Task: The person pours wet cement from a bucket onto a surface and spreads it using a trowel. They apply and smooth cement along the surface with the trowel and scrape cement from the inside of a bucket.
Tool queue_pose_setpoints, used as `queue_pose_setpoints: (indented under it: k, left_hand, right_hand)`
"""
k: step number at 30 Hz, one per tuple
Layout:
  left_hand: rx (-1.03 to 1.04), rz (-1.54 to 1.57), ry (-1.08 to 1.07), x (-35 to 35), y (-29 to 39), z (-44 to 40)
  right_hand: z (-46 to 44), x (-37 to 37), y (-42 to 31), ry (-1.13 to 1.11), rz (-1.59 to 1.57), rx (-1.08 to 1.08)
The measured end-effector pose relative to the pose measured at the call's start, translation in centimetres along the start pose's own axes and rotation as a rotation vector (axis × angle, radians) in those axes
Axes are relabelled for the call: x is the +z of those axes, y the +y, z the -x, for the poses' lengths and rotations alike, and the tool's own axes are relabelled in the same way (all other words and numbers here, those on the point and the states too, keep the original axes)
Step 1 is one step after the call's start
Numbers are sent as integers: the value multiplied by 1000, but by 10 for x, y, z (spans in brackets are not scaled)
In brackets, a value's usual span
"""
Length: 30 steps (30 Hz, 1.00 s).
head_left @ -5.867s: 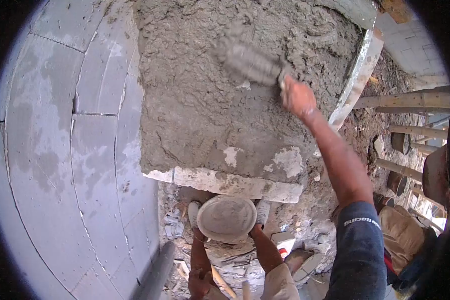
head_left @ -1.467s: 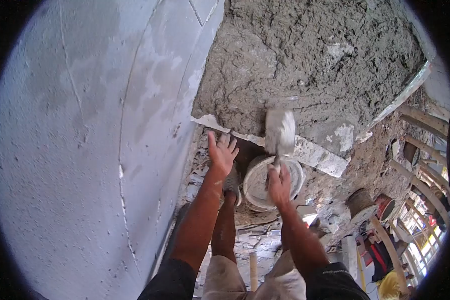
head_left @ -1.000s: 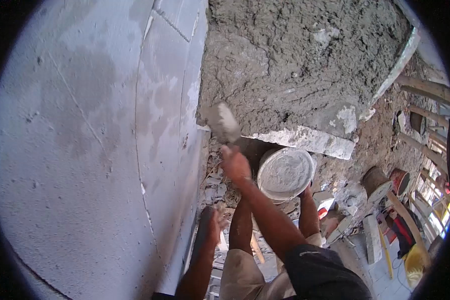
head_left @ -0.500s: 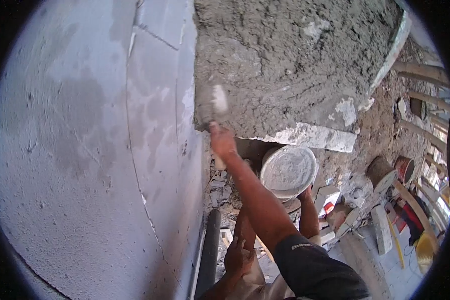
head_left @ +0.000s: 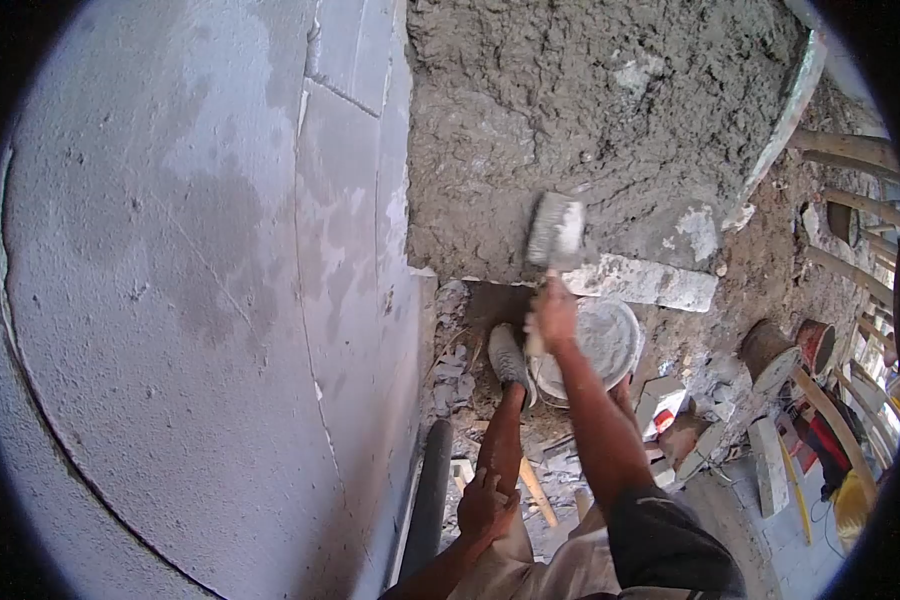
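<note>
My right hand [head_left: 554, 318] is closed round the pale handle of a trowel [head_left: 558, 232]. Its flat, rectangular blade, slightly blurred, is tilted against the lower edge of a slab of rough wet mortar [head_left: 610, 130]. Some grey mortar seems to cling to the blade. Down on my bent leg [head_left: 500, 450] lies my left hand [head_left: 485, 508], its fingers resting over the knee with no tool in them. Partly hidden behind my right forearm is a round white bucket [head_left: 615, 335] with greyish contents.
A pale plastered wall [head_left: 210, 300] stands along the left. A dark pipe [head_left: 430, 495] runs at its foot. Rubble, a white block [head_left: 768, 467], a can-like container [head_left: 767, 352] and wooden poles [head_left: 850, 205] lie to the right. My shoe [head_left: 506, 352] is beside the bucket.
My right hand has moved the trowel to the right along the mortar's lower edge, away from the wall, and now passes in front of the bucket. My left hand stays on my leg.
</note>
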<state>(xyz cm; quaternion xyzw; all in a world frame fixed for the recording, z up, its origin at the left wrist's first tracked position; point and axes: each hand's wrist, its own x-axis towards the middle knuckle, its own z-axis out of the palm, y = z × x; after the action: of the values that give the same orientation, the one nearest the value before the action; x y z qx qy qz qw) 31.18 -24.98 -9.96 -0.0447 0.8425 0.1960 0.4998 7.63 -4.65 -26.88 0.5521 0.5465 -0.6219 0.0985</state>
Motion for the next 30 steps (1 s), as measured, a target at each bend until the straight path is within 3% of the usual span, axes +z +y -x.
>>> queue_pose_setpoints:
  k: [2,4,5,7,9,10,13,15,18,19,21,24,27,30]
  left_hand:
    - [37,-30,18,-4,3,-2]
    - [30,-32,10,-3,3,-2]
    - [42,-22,0,-2,3,-1]
    - [56,8,-31,-1,5,0]
    - [-6,-28,-60,-4,11,-2]
    - [3,-26,-57,-3,12,0]
    - [1,-109,-4,-3,8,-4]
    - [-96,-41,-166,-5,11,-5]
    - [-80,-25,-114,4,8,-3]
    - [-82,-23,-126,5,9,-2]
    - [-22,-83,-42,6,10,-3]
    - [1,-60,8,8,5,-3]
    - [-54,0,-76,-1,11,-6]
    - [-8,1,-2,4,9,-4]
  right_hand:
    - [-1,55,42,-121,115,-30]
    - [21,114,56,-123,484,-341]
    - [29,131,57,-159,541,-370]
    - [39,131,56,-226,599,-383]
    - [48,110,46,-310,829,-181]
    - [49,93,42,-291,911,-189]
    - [29,48,50,-172,802,-234]
    - [25,36,49,-116,712,-281]
    - [26,41,37,-215,215,-227]
    - [26,53,43,-210,221,-218]
    - [23,73,50,-331,786,-303]
    - [25,65,45,-461,947,-311]
    - [17,45,5,-425,835,-372]
    - [-24,63,-55,-293,669,-552]
